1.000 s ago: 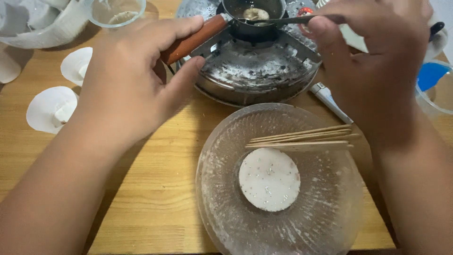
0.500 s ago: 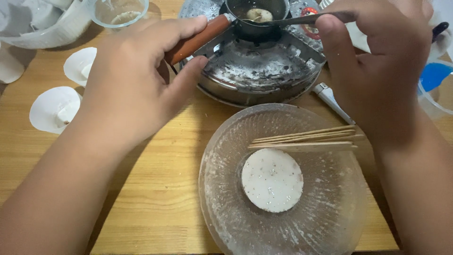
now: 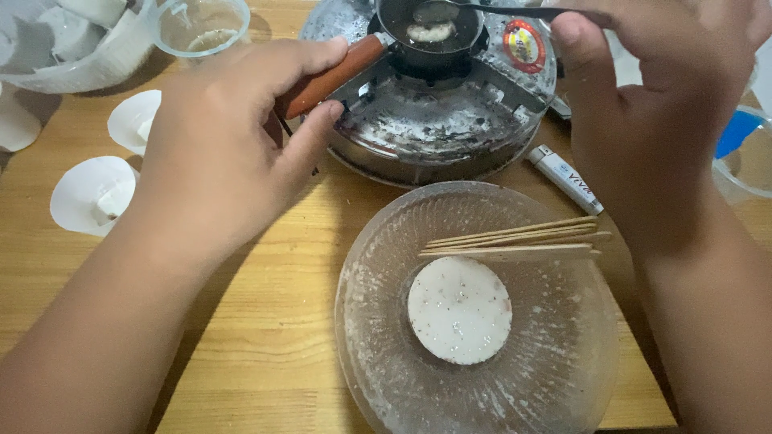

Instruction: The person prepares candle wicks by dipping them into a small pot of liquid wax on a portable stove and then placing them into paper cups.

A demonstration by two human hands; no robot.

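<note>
The wooden bench carries a wide glass bowl nearest the viewer, with a white disc at its centre and a bundle of sticks lying across it. Behind it stands a round metal stove, its top soiled white; a round red and yellow label sits on its right rear. The left hand is closed on the reddish handle of a small dark pan on the stove. The right hand pinches a thin metal spoon whose bowl hangs above the pan, a pale lump inside. A white lighter with a small red mark lies right of the stove. White cups sit at the left. Since half a second ago the spoon has lifted clear of the pan, and the lighter shows more fully.
</note>
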